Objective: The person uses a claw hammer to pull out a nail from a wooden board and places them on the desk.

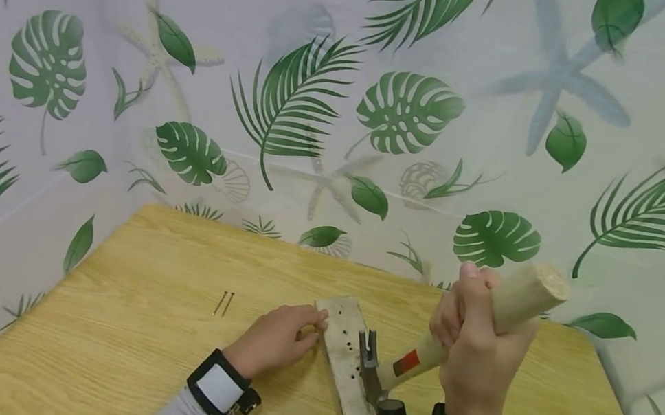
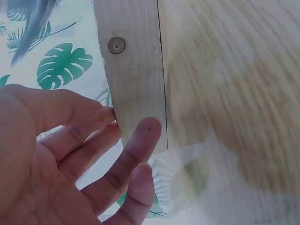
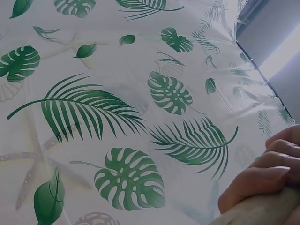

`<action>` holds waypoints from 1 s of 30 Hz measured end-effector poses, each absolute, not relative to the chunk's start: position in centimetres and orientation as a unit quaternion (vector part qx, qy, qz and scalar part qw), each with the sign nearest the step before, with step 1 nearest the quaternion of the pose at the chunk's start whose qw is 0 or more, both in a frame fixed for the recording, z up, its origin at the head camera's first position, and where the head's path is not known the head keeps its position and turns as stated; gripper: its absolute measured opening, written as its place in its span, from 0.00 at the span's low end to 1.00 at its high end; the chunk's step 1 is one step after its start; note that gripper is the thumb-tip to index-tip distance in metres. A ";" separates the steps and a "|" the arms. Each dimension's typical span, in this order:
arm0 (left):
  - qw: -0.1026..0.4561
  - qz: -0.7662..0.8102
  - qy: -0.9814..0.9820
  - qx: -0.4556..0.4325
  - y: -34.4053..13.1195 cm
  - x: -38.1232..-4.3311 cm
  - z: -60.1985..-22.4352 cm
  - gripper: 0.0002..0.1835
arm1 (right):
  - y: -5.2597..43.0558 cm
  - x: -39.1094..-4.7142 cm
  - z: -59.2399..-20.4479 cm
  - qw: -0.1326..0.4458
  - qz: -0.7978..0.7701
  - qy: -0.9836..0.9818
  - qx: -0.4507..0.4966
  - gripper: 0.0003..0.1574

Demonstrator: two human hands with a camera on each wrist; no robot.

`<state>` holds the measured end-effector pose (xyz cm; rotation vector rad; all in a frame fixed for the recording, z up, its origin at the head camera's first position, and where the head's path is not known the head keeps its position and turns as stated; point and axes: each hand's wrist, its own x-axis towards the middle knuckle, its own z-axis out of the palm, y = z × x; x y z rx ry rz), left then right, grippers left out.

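In the head view my right hand (image 1: pixel 486 351) grips the wooden handle of a claw hammer (image 1: pixel 409 362) with a red label. The hammer's metal head overlaps the near right part of a pale wooden block (image 1: pixel 335 357). Several dark spots dot the block's top. My left hand (image 1: pixel 279 339) holds the block's far left edge with its fingertips. In the left wrist view these fingers (image 2: pixel 145 136) rest against the block's side, near one end, below a round knot. Only curled fingers (image 3: pixel 258 183) on the handle show in the right wrist view.
Two nails (image 1: pixel 224 303) lie side by side on the wood-grain table (image 1: pixel 125 320), left of the block. A leaf-printed cloth (image 1: pixel 333 97) hangs behind the table and along its sides. Each wrist wears a strapped camera mount.
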<state>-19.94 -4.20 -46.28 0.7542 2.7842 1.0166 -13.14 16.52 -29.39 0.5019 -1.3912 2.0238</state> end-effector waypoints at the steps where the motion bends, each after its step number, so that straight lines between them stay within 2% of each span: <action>1: 0.044 0.334 0.909 0.246 -4.2 -20.0 -46.2 0.11 | 16.8 -12.9 -29.2 0.298 0.759 -0.552 0.172 0.27; 4: 0.041 0.329 0.909 0.251 -3.9 -20.0 -46.1 0.11 | 17.3 -12.4 -29.0 0.263 0.736 -0.610 0.131 0.24; 7: 0.034 0.341 0.898 0.275 -3.2 -19.8 -46.3 0.12 | 17.5 -12.2 -28.9 0.250 0.727 -0.629 0.117 0.24; 10: 0.043 0.374 0.868 0.323 -2.0 -19.2 -46.4 0.14 | 17.4 -12.4 -29.0 0.261 0.732 -0.616 0.132 0.26; 14: 0.065 0.421 0.832 0.356 -0.4 -18.3 -46.6 0.10 | 17.1 -12.6 -29.1 0.271 0.751 -0.576 0.174 0.27; 17: 0.056 0.428 0.838 0.334 0.1 -18.2 -46.8 0.05 | 17.0 -12.5 -29.1 0.262 0.761 -0.564 0.186 0.27; 30: 0.003 0.468 0.853 0.232 -2.1 -19.7 -46.6 0.07 | 16.5 -12.6 -29.3 0.236 0.741 -0.597 0.197 0.28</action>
